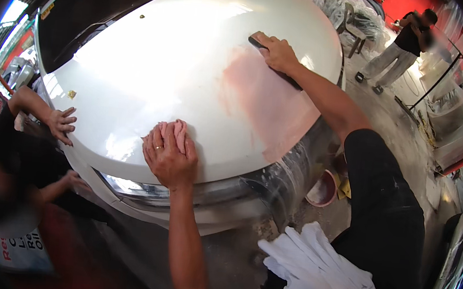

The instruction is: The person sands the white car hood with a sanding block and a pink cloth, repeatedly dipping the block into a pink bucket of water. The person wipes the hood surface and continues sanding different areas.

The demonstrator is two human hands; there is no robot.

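Note:
A white car hood [154, 74] lies in front of me, with a pinkish, smeared patch [256, 99] on its right part. My right hand [279, 55] is closed over a long black sanding block [288, 79], which rests on the hood along the far side of the patch. Nearer to me, my left hand [172, 160] presses a crumpled pink cloth [180, 130] onto the white paint, just above the headlight [134, 186]. The underside of the block is hidden.
At the left a crouching person has one hand [61, 123] on the hood's edge. Another person [405, 47] stands far right near a black stand [441, 82]. A round tub [322, 189] sits on the floor by the bumper. A grey chair [353, 30] stands beyond the car.

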